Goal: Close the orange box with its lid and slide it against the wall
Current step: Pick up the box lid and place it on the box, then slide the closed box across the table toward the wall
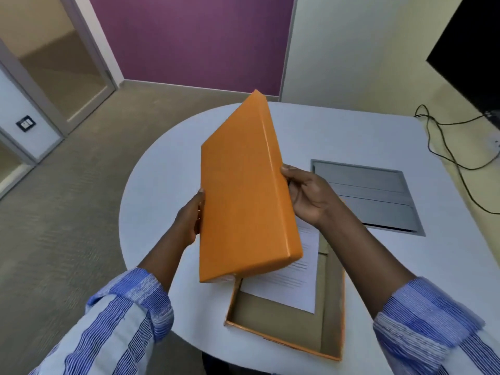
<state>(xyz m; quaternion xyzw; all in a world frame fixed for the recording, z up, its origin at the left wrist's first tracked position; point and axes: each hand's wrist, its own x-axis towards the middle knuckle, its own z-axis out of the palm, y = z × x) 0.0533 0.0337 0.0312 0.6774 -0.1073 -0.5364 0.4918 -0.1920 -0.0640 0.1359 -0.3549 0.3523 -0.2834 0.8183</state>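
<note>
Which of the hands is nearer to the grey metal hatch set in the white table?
Right. The right hand is just beside the grey metal hatch; the left hand is beyond the orange lid.

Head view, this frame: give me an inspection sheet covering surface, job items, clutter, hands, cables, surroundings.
Surface: white rounded table with a grey inset hatch.
Job's things: orange lid held tilted above the open orange box; printed sheet lies inside.
Clutter: nothing seen.
Hands: left hand and right hand grip the lid's opposite edges.
Cables: black cable trails at the table's far right.
Surroundings: purple wall, glass door, dark screen.
</note>
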